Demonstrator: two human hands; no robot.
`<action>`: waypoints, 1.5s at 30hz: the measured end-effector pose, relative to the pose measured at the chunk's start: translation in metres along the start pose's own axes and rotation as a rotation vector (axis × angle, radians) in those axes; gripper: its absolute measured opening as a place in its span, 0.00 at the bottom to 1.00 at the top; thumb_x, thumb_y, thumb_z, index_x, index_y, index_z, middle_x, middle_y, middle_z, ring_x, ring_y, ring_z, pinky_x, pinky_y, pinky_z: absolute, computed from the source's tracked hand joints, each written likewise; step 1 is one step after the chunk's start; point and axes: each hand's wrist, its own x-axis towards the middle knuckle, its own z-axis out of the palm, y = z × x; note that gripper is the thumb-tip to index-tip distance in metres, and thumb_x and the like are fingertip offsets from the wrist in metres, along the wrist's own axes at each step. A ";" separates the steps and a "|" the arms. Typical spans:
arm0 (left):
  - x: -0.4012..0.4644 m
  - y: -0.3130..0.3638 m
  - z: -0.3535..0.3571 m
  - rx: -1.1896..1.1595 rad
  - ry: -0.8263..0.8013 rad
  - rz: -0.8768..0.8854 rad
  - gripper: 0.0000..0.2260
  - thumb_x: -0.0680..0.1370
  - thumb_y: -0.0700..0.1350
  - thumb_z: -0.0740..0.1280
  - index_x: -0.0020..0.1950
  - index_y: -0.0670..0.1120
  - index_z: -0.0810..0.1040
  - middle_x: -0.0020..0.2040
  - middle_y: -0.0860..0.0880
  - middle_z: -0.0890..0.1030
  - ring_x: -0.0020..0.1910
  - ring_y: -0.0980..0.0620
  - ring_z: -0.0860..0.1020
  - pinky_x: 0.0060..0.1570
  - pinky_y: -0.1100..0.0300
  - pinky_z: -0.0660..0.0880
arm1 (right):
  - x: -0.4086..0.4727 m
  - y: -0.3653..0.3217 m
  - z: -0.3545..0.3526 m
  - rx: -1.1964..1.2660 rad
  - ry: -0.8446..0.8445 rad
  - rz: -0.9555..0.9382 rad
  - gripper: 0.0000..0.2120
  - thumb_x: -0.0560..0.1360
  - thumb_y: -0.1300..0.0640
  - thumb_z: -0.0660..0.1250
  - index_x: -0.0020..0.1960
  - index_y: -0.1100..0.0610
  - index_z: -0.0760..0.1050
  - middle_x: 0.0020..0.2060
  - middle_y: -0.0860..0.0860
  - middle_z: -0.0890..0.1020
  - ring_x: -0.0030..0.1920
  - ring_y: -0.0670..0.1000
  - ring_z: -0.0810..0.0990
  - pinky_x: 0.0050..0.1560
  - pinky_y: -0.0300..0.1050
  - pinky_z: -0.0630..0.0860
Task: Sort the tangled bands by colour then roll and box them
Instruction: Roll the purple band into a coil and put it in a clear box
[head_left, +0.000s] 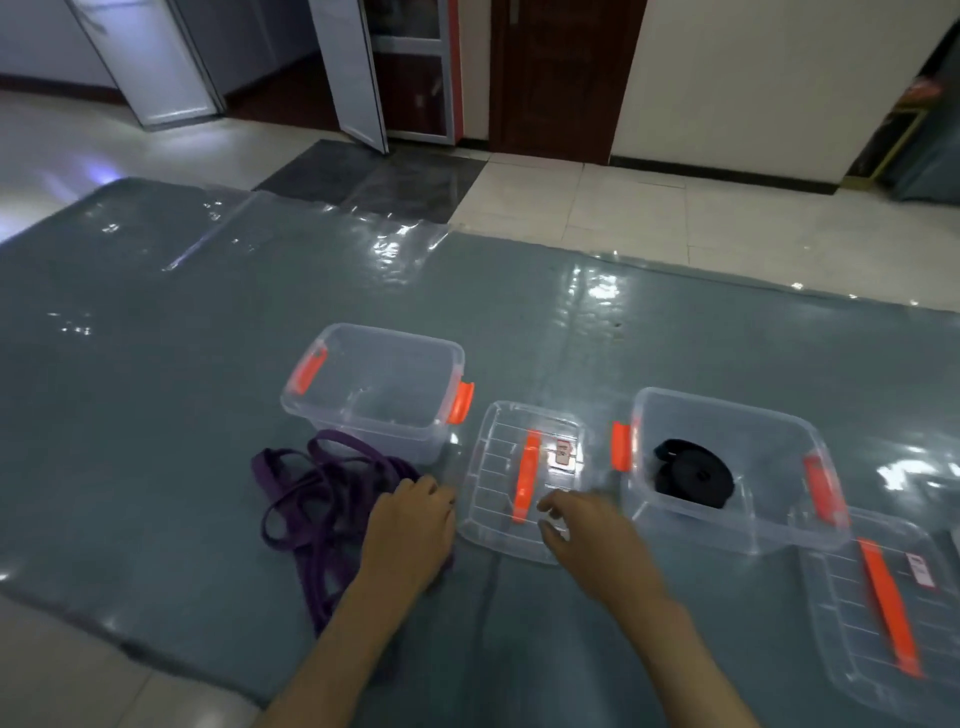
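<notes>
A tangle of purple bands lies on the grey mat in front of an empty clear box with orange latches. My left hand rests palm down on the right side of that tangle; whether it grips a band is hidden. A second clear box at the right holds a rolled black band. Between the boxes lies a clear lid with an orange handle. My right hand hovers over the lid's near edge, fingers apart and empty.
Another clear lid with an orange handle lies at the near right. The grey mat is covered by shiny plastic film. Tiled floor surrounds it, with doors and a wall at the back.
</notes>
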 end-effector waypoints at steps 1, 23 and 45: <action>0.002 -0.021 0.002 -0.017 -0.005 -0.002 0.13 0.85 0.51 0.60 0.65 0.51 0.79 0.60 0.51 0.80 0.58 0.47 0.79 0.52 0.52 0.75 | 0.009 -0.011 0.013 0.027 -0.021 0.017 0.10 0.81 0.50 0.67 0.62 0.49 0.81 0.56 0.46 0.86 0.57 0.50 0.83 0.56 0.46 0.77; 0.051 -0.214 0.059 -0.906 -0.134 -0.178 0.18 0.78 0.38 0.70 0.56 0.57 0.65 0.46 0.56 0.81 0.43 0.54 0.82 0.39 0.61 0.75 | 0.049 -0.142 0.138 0.776 0.494 0.359 0.17 0.74 0.70 0.77 0.58 0.54 0.84 0.51 0.52 0.84 0.49 0.54 0.84 0.51 0.47 0.83; 0.082 -0.286 -0.020 -0.791 -0.280 0.207 0.45 0.69 0.69 0.78 0.82 0.63 0.61 0.81 0.59 0.63 0.80 0.57 0.62 0.76 0.56 0.64 | 0.111 -0.253 0.032 0.724 0.813 -0.158 0.12 0.78 0.51 0.74 0.62 0.46 0.81 0.51 0.45 0.85 0.48 0.49 0.85 0.47 0.39 0.81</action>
